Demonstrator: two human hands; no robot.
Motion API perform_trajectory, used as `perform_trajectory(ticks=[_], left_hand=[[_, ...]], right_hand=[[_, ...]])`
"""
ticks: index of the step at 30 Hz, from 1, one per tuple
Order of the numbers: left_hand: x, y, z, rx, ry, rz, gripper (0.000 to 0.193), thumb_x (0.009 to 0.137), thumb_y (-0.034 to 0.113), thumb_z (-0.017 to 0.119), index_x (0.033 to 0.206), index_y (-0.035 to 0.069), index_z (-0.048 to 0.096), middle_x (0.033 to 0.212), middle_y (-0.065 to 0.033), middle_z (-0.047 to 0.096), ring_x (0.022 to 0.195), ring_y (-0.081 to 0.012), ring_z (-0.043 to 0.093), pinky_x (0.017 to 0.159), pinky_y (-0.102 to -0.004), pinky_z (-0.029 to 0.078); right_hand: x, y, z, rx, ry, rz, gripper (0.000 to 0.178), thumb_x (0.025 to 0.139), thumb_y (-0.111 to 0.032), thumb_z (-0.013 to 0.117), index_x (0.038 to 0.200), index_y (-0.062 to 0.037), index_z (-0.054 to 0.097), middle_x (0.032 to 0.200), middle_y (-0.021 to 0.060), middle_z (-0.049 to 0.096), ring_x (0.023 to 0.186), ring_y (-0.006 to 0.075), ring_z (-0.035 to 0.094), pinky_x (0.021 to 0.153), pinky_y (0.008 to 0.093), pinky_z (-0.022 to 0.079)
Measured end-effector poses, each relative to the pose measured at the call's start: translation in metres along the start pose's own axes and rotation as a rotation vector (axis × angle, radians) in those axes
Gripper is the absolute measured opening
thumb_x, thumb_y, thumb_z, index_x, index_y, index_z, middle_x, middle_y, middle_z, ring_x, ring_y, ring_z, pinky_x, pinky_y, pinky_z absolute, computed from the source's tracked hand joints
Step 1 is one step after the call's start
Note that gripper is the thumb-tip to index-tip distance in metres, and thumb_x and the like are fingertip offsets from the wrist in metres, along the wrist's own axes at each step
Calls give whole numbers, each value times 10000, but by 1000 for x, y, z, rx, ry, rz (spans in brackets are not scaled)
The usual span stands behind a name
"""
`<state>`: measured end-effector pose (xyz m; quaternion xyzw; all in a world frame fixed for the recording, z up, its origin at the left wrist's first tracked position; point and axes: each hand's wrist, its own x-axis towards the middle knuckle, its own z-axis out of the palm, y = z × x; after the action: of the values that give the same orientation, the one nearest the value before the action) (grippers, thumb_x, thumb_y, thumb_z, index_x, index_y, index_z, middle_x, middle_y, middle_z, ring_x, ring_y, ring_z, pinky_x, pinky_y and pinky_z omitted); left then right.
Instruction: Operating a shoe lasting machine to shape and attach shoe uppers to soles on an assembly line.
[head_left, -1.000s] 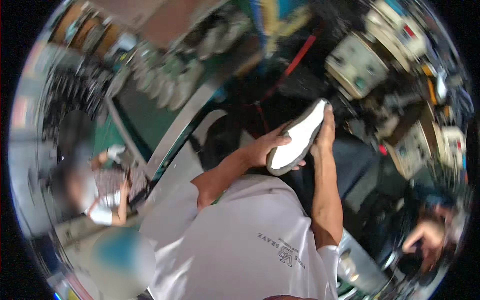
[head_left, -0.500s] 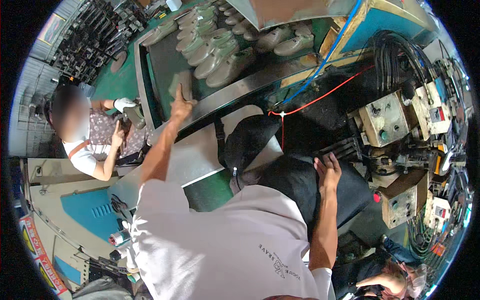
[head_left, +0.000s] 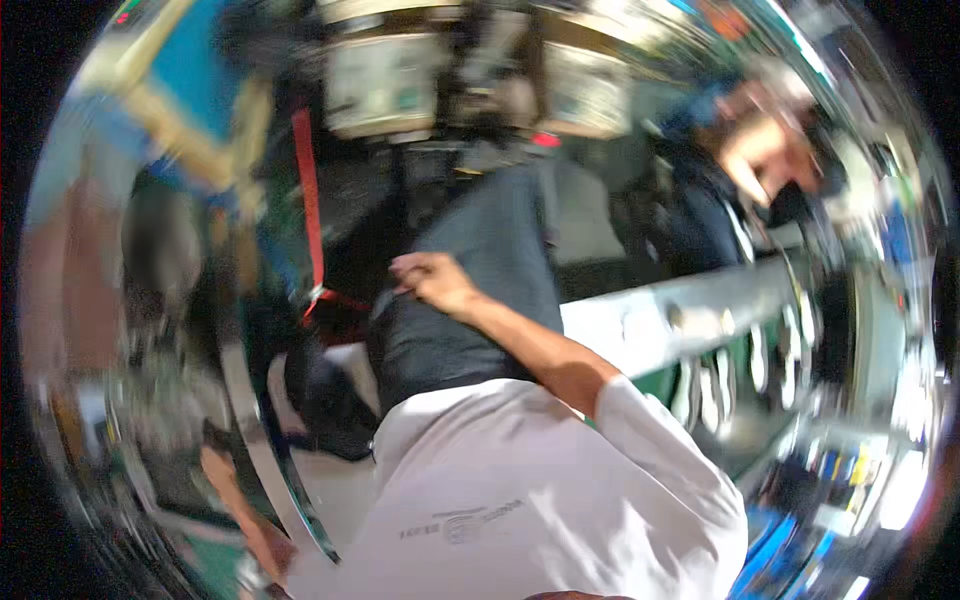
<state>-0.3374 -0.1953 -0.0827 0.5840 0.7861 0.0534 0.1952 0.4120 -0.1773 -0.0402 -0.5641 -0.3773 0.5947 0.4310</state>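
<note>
My left hand (head_left: 217, 463) reaches out at the lower left, over the metal-edged tray or belt (head_left: 262, 455). Motion smears its fingers, and a dark patch lies at their tips. Whether it holds anything cannot be made out. Beyond it, blurred grey-green shapes (head_left: 165, 400) stand where shoes were plain to see earlier. My right hand (head_left: 438, 284) hovers over or rests on my dark-clothed thigh (head_left: 490, 250), its fingers loosely curled and partly apart. Nothing shows in it.
A red hose (head_left: 308, 190) runs down left of my legs. Control boxes (head_left: 382, 88) stand ahead, with a red button (head_left: 545, 140) nearby. Another person (head_left: 765, 150) is at the upper right. Pale sole-like pieces (head_left: 705, 390) line a white bench (head_left: 625, 325) on the right.
The view has swung sharply rightward and blurred. My left hand, earlier at a grey-green object by the shoes, now lies at the left edge. My right hand's fingers have curled more.
</note>
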Motion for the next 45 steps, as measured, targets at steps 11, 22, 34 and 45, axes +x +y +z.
perform_trajectory(ticks=[11, 22, 34, 45], left_hand=[[-82, 669, 188, -447, -584, 942, 308, 1125, 92, 536, 1358, -27, 697, 1315, -205, 756, 1207, -285, 746, 1074, -373, 549], [-120, 754, 208, -109, -789, 1298, 246, 1107, 17, 579, 1309, -53, 700, 1210, -200, 758, 1130, -311, 759, 989, -381, 599], [-236, 836, 252, -356, -1131, 1314, 270, 1092, 15, 596, 1335, -34, 702, 1228, -188, 775, 1113, -258, 768, 982, -346, 582], [-296, 876, 232, -638, -1446, 1311, 579, 1001, 124, 790, 1538, 45, 588, 1427, -208, 656, 1133, -325, 732, 926, -404, 626]], right_hand=[[-225, 61, -204, -267, 1089, -147, 346, 1036, -167, 675, 1317, 33, 708, 1131, 239, 796, 1018, 364, 793, 866, 440, 603], [-582, 262, -338, -647, 1403, 992, 997, 863, -293, 838, 1720, -219, 335, 1584, 336, 521, 1468, 554, 486, 1190, 545, 469], [-485, 255, -257, 287, 1673, 405, 1002, 920, -398, 878, 1663, 22, 352, 1469, 219, 615, 1245, 293, 649, 1049, 400, 541], [-330, 59, -148, 207, 1212, 147, 1041, 855, -335, 900, 1660, 48, 361, 1550, 244, 573, 1407, 309, 583, 1192, 412, 443]])
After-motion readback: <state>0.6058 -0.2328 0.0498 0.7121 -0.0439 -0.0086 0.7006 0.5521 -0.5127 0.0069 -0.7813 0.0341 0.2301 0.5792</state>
